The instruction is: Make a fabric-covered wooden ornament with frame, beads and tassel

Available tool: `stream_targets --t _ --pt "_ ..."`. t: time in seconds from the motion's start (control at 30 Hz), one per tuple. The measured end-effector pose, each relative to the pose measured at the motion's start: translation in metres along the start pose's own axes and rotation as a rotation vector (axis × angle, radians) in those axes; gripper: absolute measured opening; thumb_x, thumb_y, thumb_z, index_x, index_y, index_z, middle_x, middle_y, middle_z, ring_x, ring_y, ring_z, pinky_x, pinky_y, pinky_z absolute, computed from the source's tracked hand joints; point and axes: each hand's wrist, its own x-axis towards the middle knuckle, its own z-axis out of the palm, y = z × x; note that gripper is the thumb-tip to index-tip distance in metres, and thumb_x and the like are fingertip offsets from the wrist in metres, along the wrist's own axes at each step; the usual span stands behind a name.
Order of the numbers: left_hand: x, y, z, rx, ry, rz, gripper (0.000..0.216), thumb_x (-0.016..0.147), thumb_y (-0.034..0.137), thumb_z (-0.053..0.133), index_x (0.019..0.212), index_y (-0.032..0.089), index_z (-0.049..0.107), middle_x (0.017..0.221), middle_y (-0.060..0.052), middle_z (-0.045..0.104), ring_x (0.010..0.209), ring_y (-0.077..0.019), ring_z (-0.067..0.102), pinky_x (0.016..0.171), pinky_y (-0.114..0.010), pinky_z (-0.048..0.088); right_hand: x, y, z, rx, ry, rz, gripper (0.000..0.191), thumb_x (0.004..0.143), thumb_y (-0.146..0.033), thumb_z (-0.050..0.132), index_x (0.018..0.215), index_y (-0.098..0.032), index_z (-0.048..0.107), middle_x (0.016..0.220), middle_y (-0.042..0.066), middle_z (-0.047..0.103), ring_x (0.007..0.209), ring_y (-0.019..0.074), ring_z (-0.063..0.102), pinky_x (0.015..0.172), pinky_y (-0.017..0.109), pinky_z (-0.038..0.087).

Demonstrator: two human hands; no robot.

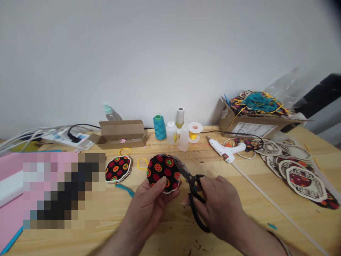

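Note:
My left hand [153, 197] grips a dark, flower-patterned fabric piece [160, 170] with a white scalloped edge, its thumb on the front. My right hand [220, 202] is closed round the black handles of a pair of scissors [195, 192]. The scissor blades lie along the upper right edge of the fabric piece; whether they are parted I cannot tell. To the left rests a stack of similar patterned pieces [118, 169]. Small dark scraps lie on the table below my hands.
A white glue gun [226, 149] with a long glue stick lies right. Behind stand a teal thread cone [159, 128], bottles [171, 133] and a yellow cord spool [195, 133]. A full cardboard box [255, 126] and lattice-framed pieces [306, 183] are at the right; an open small box [121, 137] stands left.

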Motion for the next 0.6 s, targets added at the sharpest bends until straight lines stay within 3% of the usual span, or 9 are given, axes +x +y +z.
stream_targets --t 0.23,0.33,0.47,0.6 --pt "0.0 0.0 -0.001 -0.003 -0.001 0.005 0.018 0.068 0.015 0.076 0.084 0.014 0.068 0.079 -0.005 0.074 0.069 -0.0158 0.069 0.061 -0.024 0.059 0.003 -0.002 -0.001 -0.046 0.06 -0.038 0.045 0.095 -0.045 0.032 0.061 -0.021 0.049 0.052 -0.002 0.054 0.047 0.015 0.044 0.054 0.029 0.024" --pt "0.0 0.001 -0.001 0.009 0.008 0.007 0.021 0.067 0.015 0.077 0.085 0.013 0.068 0.08 -0.005 0.074 0.07 -0.0166 0.07 0.061 -0.024 0.059 0.005 0.002 -0.006 -0.089 0.009 0.04 0.045 0.093 -0.049 0.035 0.061 -0.021 0.051 0.05 -0.001 0.055 0.045 0.0156 0.048 0.052 0.028 0.025" --pt "0.002 0.004 -0.003 0.032 0.019 0.01 0.022 0.067 0.015 0.077 0.088 0.014 0.068 0.084 -0.005 0.074 0.071 -0.0162 0.07 0.064 -0.026 0.059 0.014 0.016 -0.019 -0.335 -0.265 0.295 0.035 0.082 -0.049 0.055 0.065 -0.019 0.057 0.053 0.004 0.062 0.05 0.0215 0.058 0.05 0.029 0.023" --pt "0.003 0.004 -0.006 0.116 -0.017 -0.053 0.024 0.067 0.017 0.077 0.089 0.013 0.069 0.083 -0.006 0.074 0.068 -0.0157 0.069 0.06 -0.024 0.057 0.021 0.033 -0.034 -0.464 -0.605 0.4 0.03 0.085 -0.041 0.052 0.071 -0.017 0.063 0.068 0.01 0.07 0.063 0.0254 0.064 0.054 0.03 0.027"
